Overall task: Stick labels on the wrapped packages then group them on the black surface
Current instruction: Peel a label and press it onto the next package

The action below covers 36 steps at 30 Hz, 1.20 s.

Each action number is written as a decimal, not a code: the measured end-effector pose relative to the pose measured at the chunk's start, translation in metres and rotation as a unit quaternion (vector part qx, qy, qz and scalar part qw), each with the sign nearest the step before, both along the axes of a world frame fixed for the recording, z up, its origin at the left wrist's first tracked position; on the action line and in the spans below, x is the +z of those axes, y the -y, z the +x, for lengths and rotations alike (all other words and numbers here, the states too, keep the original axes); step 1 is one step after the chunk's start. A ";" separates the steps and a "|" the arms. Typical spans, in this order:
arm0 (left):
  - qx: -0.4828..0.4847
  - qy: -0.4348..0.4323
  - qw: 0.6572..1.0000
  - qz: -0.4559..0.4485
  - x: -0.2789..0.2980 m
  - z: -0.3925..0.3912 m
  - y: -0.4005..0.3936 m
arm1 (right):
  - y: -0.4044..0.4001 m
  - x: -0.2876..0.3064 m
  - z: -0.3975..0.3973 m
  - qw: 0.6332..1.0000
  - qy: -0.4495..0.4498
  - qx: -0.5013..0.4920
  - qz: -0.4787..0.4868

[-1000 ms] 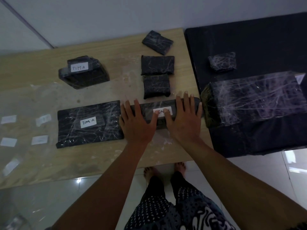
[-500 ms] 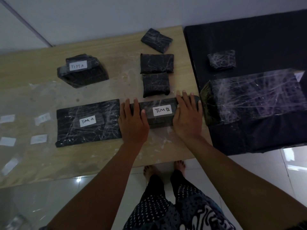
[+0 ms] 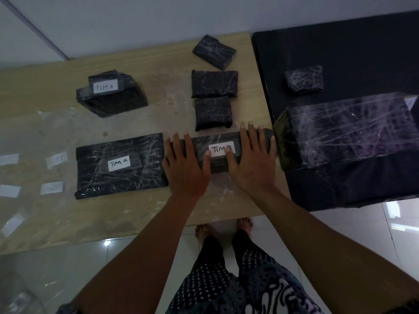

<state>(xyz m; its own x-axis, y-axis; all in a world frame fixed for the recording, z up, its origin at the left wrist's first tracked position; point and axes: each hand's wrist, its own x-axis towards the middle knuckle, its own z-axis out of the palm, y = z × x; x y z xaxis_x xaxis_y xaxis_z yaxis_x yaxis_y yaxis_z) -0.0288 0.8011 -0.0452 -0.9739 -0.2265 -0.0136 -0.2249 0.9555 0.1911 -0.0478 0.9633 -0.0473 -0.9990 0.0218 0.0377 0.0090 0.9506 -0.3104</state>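
Left hand (image 3: 184, 168) and right hand (image 3: 251, 166) flat on long wrapped package (image 3: 223, 152), fingers straight and slightly spread, pressing down, nothing gripped. Both thumbs angled inward onto white label (image 3: 221, 148) reading roughly "TIM B", last letter partly covered by right thumb. Label between the two thumbs, on package top. Package lying on wooden table (image 3: 136, 214), right end just beyond right little finger and close to black surface (image 3: 340, 46); touching or not, cannot tell.

Left of left fingers, just beside: wide flat package (image 3: 120, 165) with label (image 3: 119, 163) "TIM A". Farther up-left of left fingers: bulkier package (image 3: 112, 96) with label (image 3: 105, 86) "TIM A". Just past the fingertips: two small unlabelled packages (image 3: 213, 113) (image 3: 214, 83) stacked in a column, touching; third one (image 3: 214, 51) beyond, tilted, apart. Right of right fingers, on black surface: big wrapped box (image 3: 349, 130), small wrapped package (image 3: 303, 79) behind it. Far left of left hand: loose blank labels (image 3: 51, 188) on clear sheet.
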 end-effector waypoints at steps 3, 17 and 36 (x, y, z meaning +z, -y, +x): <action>-0.007 -0.009 1.000 0.012 -0.001 0.000 0.004 | -0.002 -0.001 -0.001 1.000 -0.011 -0.002 -0.008; -0.007 -0.017 1.000 0.003 -0.002 0.004 0.005 | 0.003 0.001 0.007 1.000 -0.002 -0.014 0.011; -0.063 -0.069 0.995 0.044 -0.014 0.006 0.022 | -0.006 -0.005 0.014 0.997 -0.053 -0.020 -0.061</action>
